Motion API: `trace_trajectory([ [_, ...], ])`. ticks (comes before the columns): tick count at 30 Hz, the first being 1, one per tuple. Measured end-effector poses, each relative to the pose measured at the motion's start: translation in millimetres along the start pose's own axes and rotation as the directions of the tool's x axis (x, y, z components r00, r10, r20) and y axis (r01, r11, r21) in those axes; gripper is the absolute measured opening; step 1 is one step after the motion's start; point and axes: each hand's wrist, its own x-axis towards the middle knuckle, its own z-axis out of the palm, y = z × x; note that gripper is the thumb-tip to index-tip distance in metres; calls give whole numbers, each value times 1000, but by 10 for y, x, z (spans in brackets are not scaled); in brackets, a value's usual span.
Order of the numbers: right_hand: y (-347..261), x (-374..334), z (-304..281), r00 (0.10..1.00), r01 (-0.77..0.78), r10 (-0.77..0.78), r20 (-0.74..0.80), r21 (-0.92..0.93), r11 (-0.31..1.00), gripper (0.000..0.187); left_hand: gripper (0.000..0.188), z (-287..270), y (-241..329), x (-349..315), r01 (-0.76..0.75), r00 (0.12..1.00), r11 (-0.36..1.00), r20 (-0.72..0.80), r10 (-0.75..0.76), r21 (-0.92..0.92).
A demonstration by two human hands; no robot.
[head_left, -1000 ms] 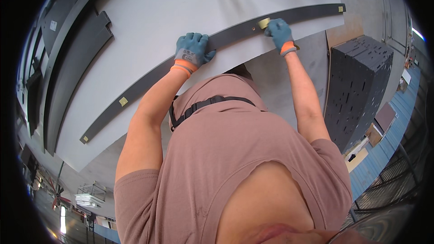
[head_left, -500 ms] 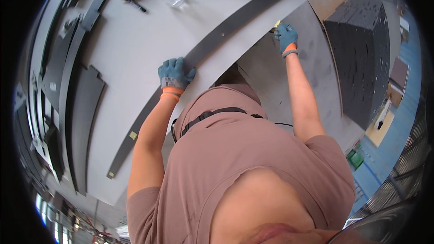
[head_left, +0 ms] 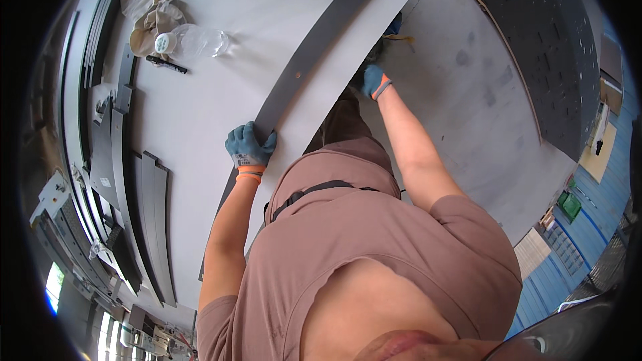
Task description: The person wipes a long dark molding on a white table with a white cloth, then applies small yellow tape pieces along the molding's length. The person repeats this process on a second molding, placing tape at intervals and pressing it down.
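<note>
Curved grey strip [head_left: 314,40] on white table [head_left: 221,93], long axis near-left to far-right; left hand [head_left: 249,146] nearer, astride it, touching, gripping or merely pressing: can't tell; right hand [head_left: 374,81] off strip, beside table edge, finger closure unclear

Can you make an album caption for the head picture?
Left gloved hand on a curved grey strip, right hand by the table's edge.

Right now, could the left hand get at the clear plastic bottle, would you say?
Probably yes, with a stretch: the left hand rests on the dark curved strip, and nothing visible stands between that hand and the bottle on the table.
</note>
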Motion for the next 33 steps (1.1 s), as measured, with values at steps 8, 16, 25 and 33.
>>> trace_trajectory([
  [8, 77, 17, 167, 981, -160, 59, 186, 592, 790, 36, 53, -14, 28, 17, -5, 1000, 1000, -24, 5, 9],
  [16, -6, -81, 337, 997, -47, 16, 69, 471, 881, 37, 54, 3, 10, -3, -3, 999, 1000, -50, 2, -20],
  [25, -102, -278, 610, 987, -4, 86, -134, 520, 854, 42, 57, 27, -18, -29, 3, 999, 1000, -40, -4, -17],
  [33, -250, -403, 482, 996, -93, 75, 55, 524, 846, 85, 59, 41, -26, -76, 11, 999, 1000, -51, -12, -13],
])
